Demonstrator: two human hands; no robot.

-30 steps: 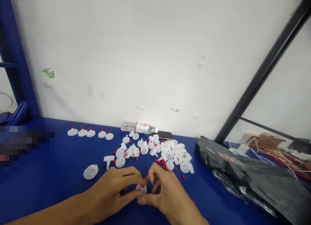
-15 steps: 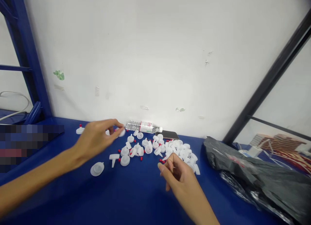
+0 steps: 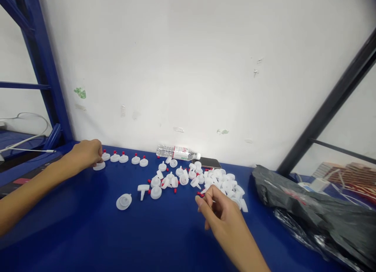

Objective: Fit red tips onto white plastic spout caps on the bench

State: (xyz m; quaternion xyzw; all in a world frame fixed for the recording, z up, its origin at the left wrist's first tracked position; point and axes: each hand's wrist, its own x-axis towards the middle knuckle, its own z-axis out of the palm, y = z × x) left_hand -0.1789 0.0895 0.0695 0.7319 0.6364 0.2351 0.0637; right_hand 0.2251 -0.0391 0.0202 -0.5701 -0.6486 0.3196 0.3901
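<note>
Probably light, stiff, slightly slippery: white cap (image 3: 99,166), pinched by left hand (image 3: 84,156) beside left end of red-tipped row (image 3: 123,159). Best hold: spout or rim. Hands well apart; right hand (image 3: 227,221) half-curled near loose white parts (image 3: 217,178), grip unclear. Wall (image 3: 188,88) limits reach behind; blue table (image 3: 158,236) gives room nearer.

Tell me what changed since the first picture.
The left hand carried the white disc away to the far left, and its fingers are at it before the row's left end. The right hand let go of it and shifted right, beside the pile. The row of five capped discs and the bottle stayed.
</note>
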